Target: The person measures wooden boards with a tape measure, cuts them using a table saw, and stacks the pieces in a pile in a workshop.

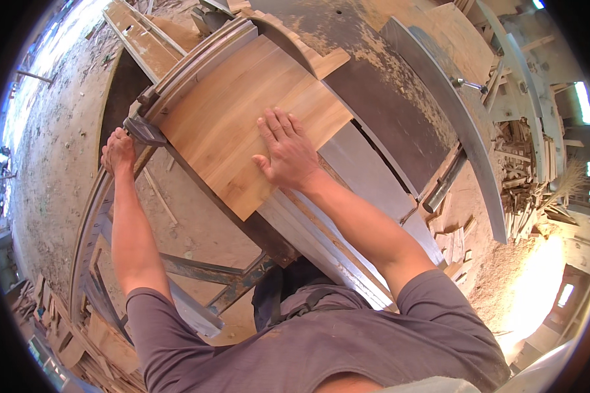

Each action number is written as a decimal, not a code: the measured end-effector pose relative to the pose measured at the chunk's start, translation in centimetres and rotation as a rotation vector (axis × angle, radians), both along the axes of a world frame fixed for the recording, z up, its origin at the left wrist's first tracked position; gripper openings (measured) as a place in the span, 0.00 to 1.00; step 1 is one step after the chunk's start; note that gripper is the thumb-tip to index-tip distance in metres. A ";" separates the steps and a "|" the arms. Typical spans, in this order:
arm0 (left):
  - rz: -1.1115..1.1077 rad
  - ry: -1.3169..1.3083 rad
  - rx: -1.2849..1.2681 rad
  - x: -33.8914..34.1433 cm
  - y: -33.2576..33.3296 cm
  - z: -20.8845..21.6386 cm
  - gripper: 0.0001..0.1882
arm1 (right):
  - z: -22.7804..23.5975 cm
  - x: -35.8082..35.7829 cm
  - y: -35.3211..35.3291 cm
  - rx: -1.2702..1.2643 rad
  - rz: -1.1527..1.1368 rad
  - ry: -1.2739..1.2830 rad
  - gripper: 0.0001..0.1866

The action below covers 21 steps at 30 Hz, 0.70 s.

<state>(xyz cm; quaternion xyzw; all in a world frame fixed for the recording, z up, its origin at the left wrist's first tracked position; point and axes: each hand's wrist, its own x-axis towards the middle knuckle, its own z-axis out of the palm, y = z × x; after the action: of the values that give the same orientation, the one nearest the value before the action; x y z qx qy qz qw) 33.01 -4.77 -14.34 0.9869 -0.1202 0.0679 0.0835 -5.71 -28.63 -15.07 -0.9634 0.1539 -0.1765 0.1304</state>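
A pale wooden panel (229, 111), made of glued strips, lies flat on the metal table of what looks like a panel saw. My right hand (287, 149) rests palm down on it near its right edge, fingers stretched out. A long fence (196, 62) runs along the panel's far-left side. At the fence's near end is a dark metal end block (145, 133). Around its outer side my left hand (119, 152) is closed, with the fingers curled; the exact hold is partly hidden.
A curved-looking metal rail (449, 124) stands to the right of the dark tabletop (387, 92), which carries sawdust. Scrap wood (521, 177) is piled at the right. Below my left arm is a metal support frame (203, 272). A narrow wood strip (334, 59) lies beyond the panel.
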 end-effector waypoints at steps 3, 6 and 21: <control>-0.019 0.003 -0.033 0.8 0.7 -0.4 0.33 | 0.1 -0.2 0.1 -0.001 0.007 -0.023 0.42; -0.012 0.007 -0.061 1.7 1.4 -0.8 0.33 | 0.1 -0.2 0.3 -0.008 0.016 -0.032 0.42; -0.023 -0.039 -0.019 -2.7 0.3 3.2 0.31 | -0.4 0.0 0.6 -0.087 0.001 -0.031 0.41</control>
<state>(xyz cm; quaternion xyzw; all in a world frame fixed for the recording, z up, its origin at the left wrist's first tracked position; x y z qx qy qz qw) 30.30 -4.47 -11.15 0.9831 -0.1327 0.0871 0.0912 -5.75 -28.05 -15.50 -0.9654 0.1438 -0.1979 0.0906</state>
